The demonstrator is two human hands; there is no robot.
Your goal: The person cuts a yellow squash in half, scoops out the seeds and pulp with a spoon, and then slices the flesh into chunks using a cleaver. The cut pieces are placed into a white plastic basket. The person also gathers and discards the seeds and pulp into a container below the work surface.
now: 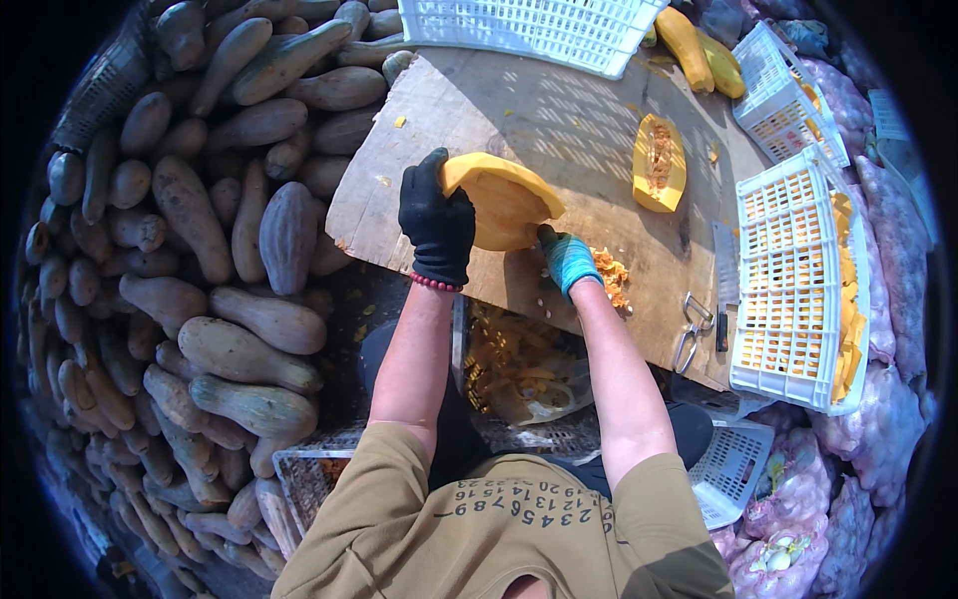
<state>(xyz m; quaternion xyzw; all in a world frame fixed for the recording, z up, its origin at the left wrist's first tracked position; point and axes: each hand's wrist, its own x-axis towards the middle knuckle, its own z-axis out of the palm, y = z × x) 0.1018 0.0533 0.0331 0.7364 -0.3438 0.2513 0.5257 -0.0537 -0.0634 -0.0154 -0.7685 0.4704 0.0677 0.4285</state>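
My left hand [437, 213], in a black glove, grips the upper left end of a peeled, hollowed pumpkin half [505, 202], tilted up over the board's near edge. At its lower right side is my right hand [567, 258], in a turquoise glove with dark fingertips; its fingers touch the pumpkin's rim, and whether they hold a small tool is hidden. Orange pulp with seeds [612, 278] lies just right of that hand. Farther back on the wooden board [539, 120] rests another peeled half [659, 165] with its seeds in.
A knife [724, 262] and a peeler [697, 314] lie at the board's right, beside a white crate [786, 284] of cut pumpkin. Another white crate [524, 30] stands at the back. Unpeeled squashes [247, 352] are heaped left; peelings [524, 367] lie below the board.
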